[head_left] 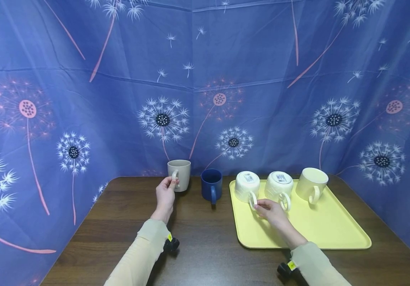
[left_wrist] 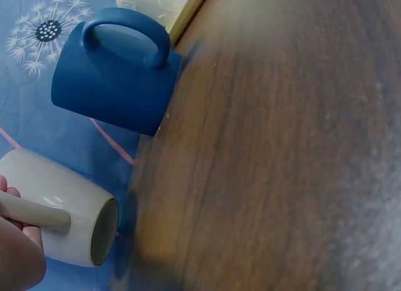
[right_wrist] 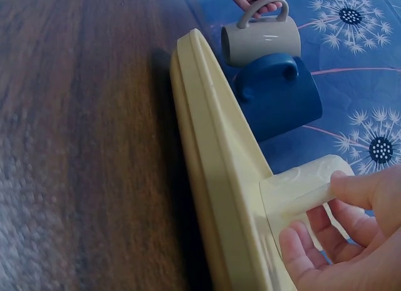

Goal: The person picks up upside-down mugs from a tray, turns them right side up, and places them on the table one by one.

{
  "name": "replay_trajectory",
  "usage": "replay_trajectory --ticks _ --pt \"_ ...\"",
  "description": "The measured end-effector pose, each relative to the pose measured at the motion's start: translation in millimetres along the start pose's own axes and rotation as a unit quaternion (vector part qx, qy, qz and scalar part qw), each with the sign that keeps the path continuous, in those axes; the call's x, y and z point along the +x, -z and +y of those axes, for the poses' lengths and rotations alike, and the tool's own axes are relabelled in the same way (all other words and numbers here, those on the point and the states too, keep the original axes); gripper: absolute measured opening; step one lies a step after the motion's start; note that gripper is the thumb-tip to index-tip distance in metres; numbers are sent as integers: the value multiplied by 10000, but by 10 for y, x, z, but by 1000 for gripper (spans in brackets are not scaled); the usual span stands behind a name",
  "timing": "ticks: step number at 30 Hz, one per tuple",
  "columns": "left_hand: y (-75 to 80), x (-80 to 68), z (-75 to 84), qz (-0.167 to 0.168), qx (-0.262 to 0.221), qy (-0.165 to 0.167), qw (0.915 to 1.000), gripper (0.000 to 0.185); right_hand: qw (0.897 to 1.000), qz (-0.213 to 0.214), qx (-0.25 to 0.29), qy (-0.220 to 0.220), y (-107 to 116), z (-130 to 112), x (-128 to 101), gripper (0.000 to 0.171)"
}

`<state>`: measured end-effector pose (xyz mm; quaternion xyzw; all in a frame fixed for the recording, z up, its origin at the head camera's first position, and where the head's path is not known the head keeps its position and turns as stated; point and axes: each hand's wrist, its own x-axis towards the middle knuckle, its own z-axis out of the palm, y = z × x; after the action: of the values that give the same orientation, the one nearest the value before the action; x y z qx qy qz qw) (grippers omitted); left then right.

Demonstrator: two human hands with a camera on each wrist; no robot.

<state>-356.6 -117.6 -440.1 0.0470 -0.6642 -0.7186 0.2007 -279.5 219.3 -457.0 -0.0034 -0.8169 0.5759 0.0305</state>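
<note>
Yellow tray (head_left: 348,234) holds three cream mugs. L hand (head_left: 165,194) pinches the handle of the beige mug (head_left: 180,174), upright on the table beyond its fingers; blue mug (head_left: 211,185) stands just to its right. R hand (head_left: 271,209) pinches the handle of the upside-down cream mug (head_left: 246,184), far-left on the tray. Risks, imo: thin handle grip lets a mug swing or slip; the beige one could clip the blue mug. Both are plain, matte, w/ loop handles; barcode sticker on the cream one's base.

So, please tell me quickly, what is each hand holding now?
Left hand: grips the beige mug by its handle.
Right hand: pinches the handle of an upturned cream mug.
</note>
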Motion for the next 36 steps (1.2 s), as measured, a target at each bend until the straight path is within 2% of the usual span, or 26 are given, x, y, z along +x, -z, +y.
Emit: replay_trajectory --ticks 18,29,33,36 --pt "-24 -74 -23 111 143 86 9998 15 9994 -64 -142 305 19 -2 -29 25" --pt "67 -180 22 -285 453 421 9977 18 9954 45 -775 556 55 -103 -71 23" --pt "119 -213 41 -280 533 381 9975 18 9916 35 -1019 799 72 -145 -71 20" --pt "163 -233 46 -276 667 395 9966 18 9907 -25 -1006 919 80 -180 -72 21"
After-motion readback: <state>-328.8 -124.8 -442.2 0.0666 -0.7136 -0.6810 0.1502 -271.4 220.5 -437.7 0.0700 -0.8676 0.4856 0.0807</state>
